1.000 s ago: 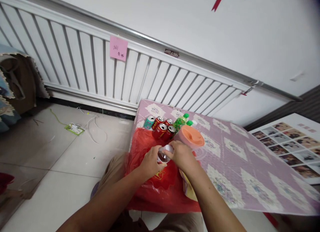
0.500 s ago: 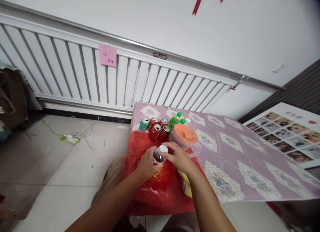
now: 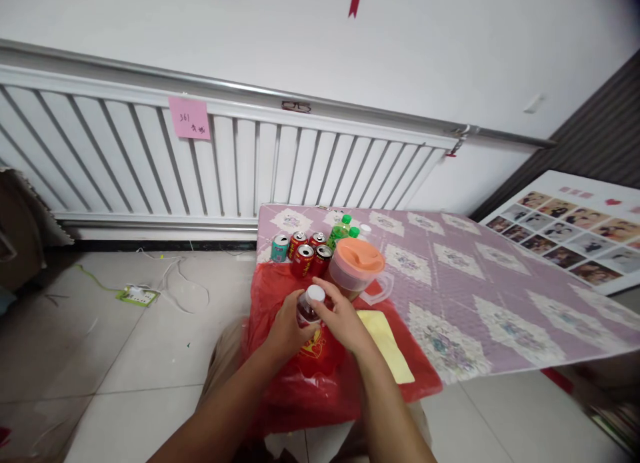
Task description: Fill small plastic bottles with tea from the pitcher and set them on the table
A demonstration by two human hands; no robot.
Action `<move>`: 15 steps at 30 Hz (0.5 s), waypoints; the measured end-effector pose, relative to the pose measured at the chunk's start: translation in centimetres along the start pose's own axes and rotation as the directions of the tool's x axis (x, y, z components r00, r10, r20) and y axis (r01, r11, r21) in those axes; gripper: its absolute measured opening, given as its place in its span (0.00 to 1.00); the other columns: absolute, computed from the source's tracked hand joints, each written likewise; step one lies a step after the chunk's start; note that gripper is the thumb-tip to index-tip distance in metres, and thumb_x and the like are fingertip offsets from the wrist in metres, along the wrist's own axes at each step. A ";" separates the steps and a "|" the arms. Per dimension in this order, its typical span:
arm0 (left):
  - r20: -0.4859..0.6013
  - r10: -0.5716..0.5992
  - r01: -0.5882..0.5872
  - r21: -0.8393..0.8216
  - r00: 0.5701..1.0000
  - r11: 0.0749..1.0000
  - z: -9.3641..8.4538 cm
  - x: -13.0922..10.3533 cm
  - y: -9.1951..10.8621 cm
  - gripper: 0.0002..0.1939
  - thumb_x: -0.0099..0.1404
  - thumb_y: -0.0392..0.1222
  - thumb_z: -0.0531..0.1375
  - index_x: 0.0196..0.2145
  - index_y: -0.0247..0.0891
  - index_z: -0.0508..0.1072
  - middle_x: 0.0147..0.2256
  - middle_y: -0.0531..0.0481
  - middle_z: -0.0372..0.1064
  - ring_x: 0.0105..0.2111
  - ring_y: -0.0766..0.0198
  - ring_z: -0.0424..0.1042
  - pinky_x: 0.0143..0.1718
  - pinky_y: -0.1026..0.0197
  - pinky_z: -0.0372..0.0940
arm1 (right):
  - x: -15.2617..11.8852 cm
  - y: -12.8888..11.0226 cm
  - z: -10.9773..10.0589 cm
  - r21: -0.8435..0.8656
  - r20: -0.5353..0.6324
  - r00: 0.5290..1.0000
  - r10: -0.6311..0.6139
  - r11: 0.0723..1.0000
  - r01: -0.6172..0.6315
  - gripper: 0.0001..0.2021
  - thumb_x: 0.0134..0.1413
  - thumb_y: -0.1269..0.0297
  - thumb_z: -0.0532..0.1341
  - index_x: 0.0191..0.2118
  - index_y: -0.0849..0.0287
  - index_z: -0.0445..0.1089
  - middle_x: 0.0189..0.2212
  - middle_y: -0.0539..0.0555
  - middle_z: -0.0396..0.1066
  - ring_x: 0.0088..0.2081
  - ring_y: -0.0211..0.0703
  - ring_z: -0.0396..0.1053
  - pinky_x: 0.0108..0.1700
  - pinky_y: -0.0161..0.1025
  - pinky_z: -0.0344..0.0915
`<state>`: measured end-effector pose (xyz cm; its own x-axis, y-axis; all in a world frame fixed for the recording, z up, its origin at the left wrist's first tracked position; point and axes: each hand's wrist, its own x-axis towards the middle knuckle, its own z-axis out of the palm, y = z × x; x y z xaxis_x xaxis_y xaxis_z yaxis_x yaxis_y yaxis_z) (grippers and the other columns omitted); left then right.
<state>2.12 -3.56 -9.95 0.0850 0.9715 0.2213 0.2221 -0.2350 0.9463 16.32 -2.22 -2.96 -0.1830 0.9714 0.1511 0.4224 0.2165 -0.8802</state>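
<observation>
Over the red plastic sheet [image 3: 340, 410], my left hand [image 3: 284, 330] is wrapped round a small clear bottle [image 3: 305, 311] of dark drink. My right hand [image 3: 344, 320] has its thumb and fingers closed about the bottle's white cap [image 3: 315, 293]. Part of the bottle's label is hidden by my fingers. Just beyond stand several red drink cans [image 3: 302, 262] and one teal can [image 3: 279, 248]. A lidded plastic pitcher with an orange top [image 3: 359, 255] is close to my right hand, and a folded yellow cloth [image 3: 386, 346] lies beside my right forearm.
Green-capped bottles [image 3: 340, 230] stand behind the pitcher. A purple quilted floral cloth [image 3: 450, 296] covers the table, which reaches back to a white radiator [image 3: 240, 163]. On the floor to the left are a power strip [image 3: 137, 294] and loose cables. A photo board [image 3: 565, 230] leans at the right.
The view has shifted, so the scene sits a little further left. My right forearm has moved off the yellow cloth, which now shows more fully. Both hands stay at the bottle.
</observation>
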 end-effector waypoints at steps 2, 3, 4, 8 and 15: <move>-0.015 -0.006 0.006 0.001 1.000 1.000 0.0 0.0 0.2 0.36 0.51 0.32 0.69 0.56 0.40 0.63 0.54 0.41 0.69 0.52 0.50 0.70 0.55 0.47 0.66 | -0.2 0.2 0.2 0.041 0.001 1.000 0.010 0.999 -0.011 0.23 0.55 0.59 0.61 0.57 0.55 0.67 0.56 0.58 0.70 0.57 0.49 0.68 0.59 0.48 0.64; -0.025 -0.015 0.015 -0.001 1.000 1.000 0.1 0.0 0.3 0.36 0.50 0.31 0.69 0.56 0.40 0.63 0.54 0.41 0.69 0.52 0.51 0.71 0.54 0.47 0.66 | -0.3 0.3 0.4 0.053 -0.031 0.999 0.026 0.998 -0.024 0.22 0.54 0.59 0.61 0.55 0.55 0.68 0.54 0.57 0.72 0.55 0.49 0.70 0.58 0.48 0.65; -0.031 -0.024 0.023 -0.005 0.999 1.000 0.1 0.0 0.4 0.36 0.50 0.31 0.69 0.56 0.40 0.63 0.54 0.41 0.69 0.52 0.51 0.71 0.54 0.48 0.67 | -0.3 0.3 0.7 0.060 -0.079 0.996 0.044 0.997 -0.039 0.21 0.53 0.59 0.62 0.53 0.55 0.69 0.52 0.57 0.73 0.53 0.50 0.71 0.56 0.48 0.67; 0.009 -0.040 0.040 -0.025 0.999 0.999 0.2 0.2 0.5 0.35 0.50 0.31 0.68 0.55 0.39 0.62 0.53 0.42 0.69 0.51 0.54 0.72 0.52 0.51 0.68 | -0.6 -0.3 2.0 0.020 -0.260 0.960 0.101 0.995 -0.099 0.20 0.48 0.59 0.64 0.49 0.57 0.70 0.49 0.59 0.72 0.51 0.52 0.71 0.55 0.50 0.67; 0.000 -0.006 0.006 -0.022 1.000 1.000 0.1 0.2 0.4 0.36 0.50 0.33 0.67 0.56 0.39 0.61 0.54 0.41 0.67 0.53 0.51 0.70 0.56 0.48 0.65 | -0.9 -1.1 2.3 0.137 -0.207 0.966 0.154 0.982 -0.127 0.26 0.48 0.59 0.63 0.55 0.58 0.67 0.57 0.62 0.68 0.56 0.53 0.69 0.58 0.50 0.65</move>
<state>2.34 -3.47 -9.58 0.0835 0.9728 0.2161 0.2012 -0.2289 0.9524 14.00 -3.53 -3.17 0.0720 0.9920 0.1034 0.3168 0.0756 -0.9455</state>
